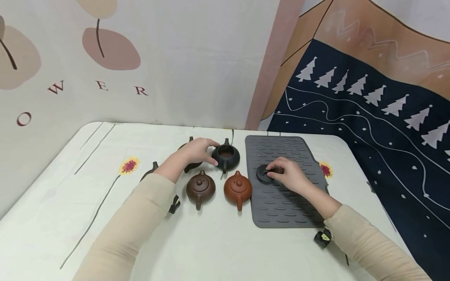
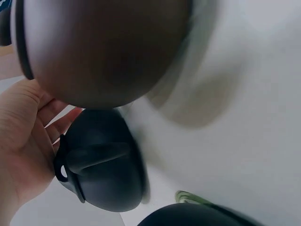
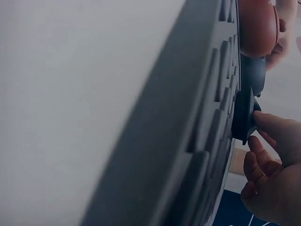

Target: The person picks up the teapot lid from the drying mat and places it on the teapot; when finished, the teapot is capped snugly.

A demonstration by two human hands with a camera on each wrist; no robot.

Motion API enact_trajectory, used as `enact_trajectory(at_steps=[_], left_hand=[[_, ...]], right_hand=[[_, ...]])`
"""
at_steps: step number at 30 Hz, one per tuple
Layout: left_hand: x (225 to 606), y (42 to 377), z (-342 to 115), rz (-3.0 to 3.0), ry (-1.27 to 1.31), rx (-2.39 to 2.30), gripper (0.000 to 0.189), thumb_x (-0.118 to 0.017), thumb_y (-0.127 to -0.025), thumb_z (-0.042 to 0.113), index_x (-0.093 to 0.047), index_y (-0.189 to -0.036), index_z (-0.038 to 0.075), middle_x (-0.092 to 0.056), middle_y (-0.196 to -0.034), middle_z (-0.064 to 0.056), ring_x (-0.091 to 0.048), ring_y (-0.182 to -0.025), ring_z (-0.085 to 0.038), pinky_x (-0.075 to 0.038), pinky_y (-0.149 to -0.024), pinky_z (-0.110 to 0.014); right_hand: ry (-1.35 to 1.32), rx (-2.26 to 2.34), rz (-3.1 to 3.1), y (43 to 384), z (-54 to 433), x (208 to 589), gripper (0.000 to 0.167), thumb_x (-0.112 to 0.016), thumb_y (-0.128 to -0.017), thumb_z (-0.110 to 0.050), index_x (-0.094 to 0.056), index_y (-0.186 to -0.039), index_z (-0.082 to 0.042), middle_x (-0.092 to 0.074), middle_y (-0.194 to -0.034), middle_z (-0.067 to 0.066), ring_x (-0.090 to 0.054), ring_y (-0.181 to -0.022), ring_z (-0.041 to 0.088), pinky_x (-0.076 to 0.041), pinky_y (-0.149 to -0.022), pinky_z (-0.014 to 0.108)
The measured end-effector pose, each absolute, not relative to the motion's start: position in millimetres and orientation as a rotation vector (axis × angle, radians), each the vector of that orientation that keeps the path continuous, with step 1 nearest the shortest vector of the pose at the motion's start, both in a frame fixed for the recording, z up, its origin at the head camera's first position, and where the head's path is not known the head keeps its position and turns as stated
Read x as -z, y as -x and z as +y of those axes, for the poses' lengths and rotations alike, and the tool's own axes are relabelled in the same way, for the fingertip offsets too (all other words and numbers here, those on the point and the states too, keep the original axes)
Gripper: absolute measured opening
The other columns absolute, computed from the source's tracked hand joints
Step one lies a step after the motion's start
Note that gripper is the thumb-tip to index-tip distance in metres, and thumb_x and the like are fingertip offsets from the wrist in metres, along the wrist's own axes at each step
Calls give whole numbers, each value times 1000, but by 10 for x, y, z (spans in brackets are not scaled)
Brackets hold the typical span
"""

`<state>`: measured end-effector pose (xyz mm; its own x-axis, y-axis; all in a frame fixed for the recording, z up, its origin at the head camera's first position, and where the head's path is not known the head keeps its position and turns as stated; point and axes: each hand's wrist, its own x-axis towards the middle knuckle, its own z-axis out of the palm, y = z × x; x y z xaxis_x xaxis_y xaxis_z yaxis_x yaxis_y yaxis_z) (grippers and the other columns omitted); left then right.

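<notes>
A black teapot (image 1: 226, 156) stands without its lid behind the reddish-brown teapot (image 1: 238, 188). My left hand (image 1: 197, 151) reaches over a dark lidded teapot (image 2: 106, 162), with its thumb and fingers spread at the left side of the uncovered one; whether they touch it is unclear. On the grey ridged mat (image 1: 283, 210), my right hand (image 1: 289, 174) pinches a black teapot lid (image 1: 263, 174) between thumb and fingers. The right wrist view shows this lid (image 3: 243, 116) from the side, low over or on the mat. A brown teapot (image 1: 200, 188) sits in front of my left hand.
Another dark teapot (image 1: 153, 168) is partly hidden behind my left forearm. The teapots stand close together on a white flower-print tablecloth (image 1: 218, 242), left of the mat. Printed cloths (image 1: 197, 70) hang behind the table and at its right side.
</notes>
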<state>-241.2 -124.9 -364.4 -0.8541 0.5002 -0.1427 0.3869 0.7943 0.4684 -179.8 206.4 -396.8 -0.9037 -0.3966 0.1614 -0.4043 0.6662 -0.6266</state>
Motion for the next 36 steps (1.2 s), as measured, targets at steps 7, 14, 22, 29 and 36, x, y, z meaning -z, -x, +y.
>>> enact_trajectory(at_steps=[7, 14, 22, 29, 36], left_hand=[[3667, 2384, -1231, 2794, -696, -593, 70, -82, -75, 30, -55, -135, 6, -55, -134, -10, -46, -127, -30, -37, -102, -44], [3685, 2385, -1224, 2816, -686, -576, 70, -82, -75, 31, -55, -134, 6, -55, -134, -11, -46, -126, -31, -38, -102, -45], [3703, 2390, -1222, 2812, -675, -582, 70, -82, -75, 31, -55, -135, 7, -55, -134, -11, -46, -126, -31, -38, -102, -45], [3699, 2387, -1218, 2804, -660, -592, 70, -82, -76, 31, -55, -135, 7, -55, -134, -11, -45, -127, -31, -38, -102, -45], [3690, 2382, -1221, 2807, -659, -590, 70, -82, -76, 31, -55, -135, 7, -54, -135, -10, -45, -127, -30, -38, -102, -45]], right_hand=[[-711, -1079, -2842, 1829, 2049, 3898, 11, -73, -85, -11, -72, -96, -10, -63, -98, 2, -47, -70, 17, -41, -58, 32], [-706, -1091, -2792, 1881, 1981, 3756, 11, -73, -86, -12, -72, -97, -10, -62, -99, 2, -48, -73, 18, -41, -59, 34], [-702, -1097, -2776, 1943, 1799, 3568, 11, -73, -86, -14, -72, -97, -12, -62, -99, 0, -49, -77, 18, -41, -60, 36], [-706, -1123, -2760, 2041, 1630, 3457, 10, -72, -87, -15, -72, -96, -12, -62, -99, -1, -49, -76, 18, -41, -60, 36], [-704, -1188, -2716, 2144, 1466, 3432, 9, -72, -86, -12, -71, -95, -11, -62, -97, 0, -48, -74, 19, -40, -59, 35]])
